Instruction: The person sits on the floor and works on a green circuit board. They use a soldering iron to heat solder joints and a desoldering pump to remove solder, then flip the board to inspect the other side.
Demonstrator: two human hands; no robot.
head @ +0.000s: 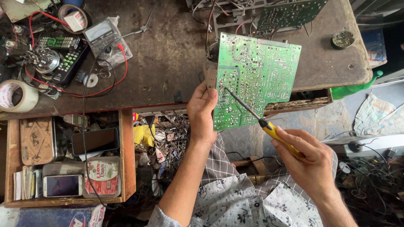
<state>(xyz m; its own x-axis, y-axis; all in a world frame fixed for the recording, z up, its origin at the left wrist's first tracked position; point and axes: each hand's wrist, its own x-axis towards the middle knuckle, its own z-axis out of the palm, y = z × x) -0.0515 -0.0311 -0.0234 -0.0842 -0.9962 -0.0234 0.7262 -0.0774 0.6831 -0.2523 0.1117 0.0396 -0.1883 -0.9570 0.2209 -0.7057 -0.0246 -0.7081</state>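
Holding: your left hand (202, 110) grips the lower left edge of a green circuit board (256, 77), fingers curled round the edge and pressed onto it, thumb on the solder side.
Board position: centre of the frame, raised above the front edge of the workbench (168, 59), solder side facing you, tilted slightly.
Tool: your right hand (309, 162), lower right of centre, is closed round the yellow handle of a screwdriver (261, 120); the dark shaft runs up and left, and its tip meets the board's lower left area.
Bench, upper left: a multimeter (103, 35) with red and black leads, a black remote control (67, 54), a tape roll (17, 96) at the left edge.
Bench, upper centre: a second circuit board (290, 13) with loose wiring lies behind the held one.
Bench, upper right: a small round tin (343, 39).
Drawer: an open wooden drawer (126, 155), lower left, contains two phones, a printed packet and stacked papers.
Below bench: tangled wires and scrap, centre and lower right.
Clothing: grey patterned cloth covers your lap at the bottom of the frame.
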